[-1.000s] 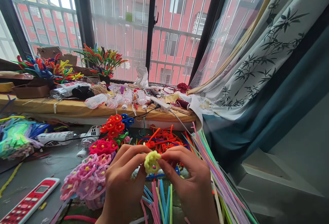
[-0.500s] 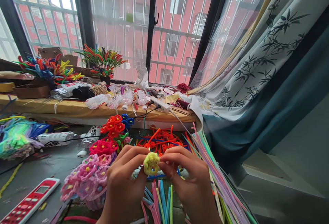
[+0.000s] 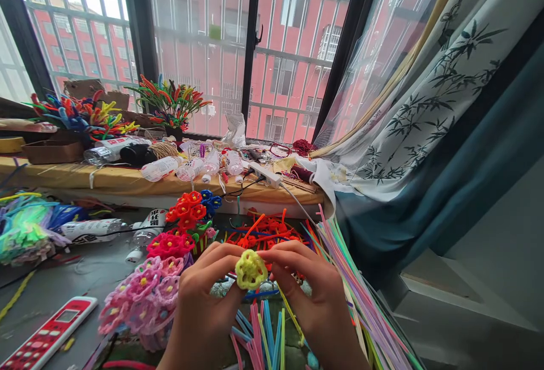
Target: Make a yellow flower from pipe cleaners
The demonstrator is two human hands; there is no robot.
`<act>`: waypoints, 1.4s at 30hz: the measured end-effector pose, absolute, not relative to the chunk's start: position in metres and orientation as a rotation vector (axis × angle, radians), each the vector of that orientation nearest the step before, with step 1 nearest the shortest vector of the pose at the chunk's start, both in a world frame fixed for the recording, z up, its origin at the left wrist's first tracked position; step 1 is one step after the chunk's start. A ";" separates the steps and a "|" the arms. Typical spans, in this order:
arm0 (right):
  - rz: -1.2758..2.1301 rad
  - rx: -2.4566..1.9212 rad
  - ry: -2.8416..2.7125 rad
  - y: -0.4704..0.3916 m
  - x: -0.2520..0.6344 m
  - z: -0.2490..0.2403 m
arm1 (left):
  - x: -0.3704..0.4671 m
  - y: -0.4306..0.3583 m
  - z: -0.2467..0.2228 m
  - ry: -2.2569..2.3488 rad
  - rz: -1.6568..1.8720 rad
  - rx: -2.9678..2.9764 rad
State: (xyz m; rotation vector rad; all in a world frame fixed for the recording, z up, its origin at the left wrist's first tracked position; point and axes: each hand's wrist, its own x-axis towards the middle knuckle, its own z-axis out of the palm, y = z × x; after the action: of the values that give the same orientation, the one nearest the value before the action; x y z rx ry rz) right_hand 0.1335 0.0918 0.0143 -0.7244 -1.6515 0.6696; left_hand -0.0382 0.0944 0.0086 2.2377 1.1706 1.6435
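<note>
A small yellow pipe-cleaner flower (image 3: 251,269) with looped petals is between my hands, its face turned toward me. My left hand (image 3: 208,296) pinches it from the left, with the thumb below and the fingers curled behind. At its right edge, the fingertips of my right hand (image 3: 312,293) are closed against the petals. A thin yellow strand (image 3: 291,313) slants down beside the right thumb; whether it joins the flower is hidden. Below the hands stand cut pipe cleaners (image 3: 267,333) in pink, blue and yellow.
Finished pink flowers (image 3: 142,296) and red flowers (image 3: 187,211) stand at the left, near a red-and-white remote-like device (image 3: 51,330). Orange-red pipe cleaners (image 3: 272,228) lie behind my hands. Long pastel stems (image 3: 365,290) run along the right. Bottles and a power strip (image 3: 264,174) crowd the sill.
The yellow flower has turned so that its petals face me more openly. My right thumb has shifted slightly right, away from the flower, and a yellow strand now shows below.
</note>
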 end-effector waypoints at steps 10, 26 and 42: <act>0.833 -0.708 -1.708 0.102 0.132 0.008 | -0.041 0.101 0.002 1.086 1.614 2.260; 0.227 -0.691 -1.572 0.104 0.123 0.001 | -0.038 0.080 0.025 1.154 1.439 1.709; 0.214 -0.680 -1.574 0.100 0.117 0.003 | -0.037 0.083 0.016 1.077 1.334 1.501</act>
State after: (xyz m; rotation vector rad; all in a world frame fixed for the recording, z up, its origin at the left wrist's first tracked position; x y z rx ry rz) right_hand 0.1168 0.0996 0.0027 -0.6801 -1.5739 0.2139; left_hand -0.0369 0.0826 0.0162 1.5012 1.0771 1.3339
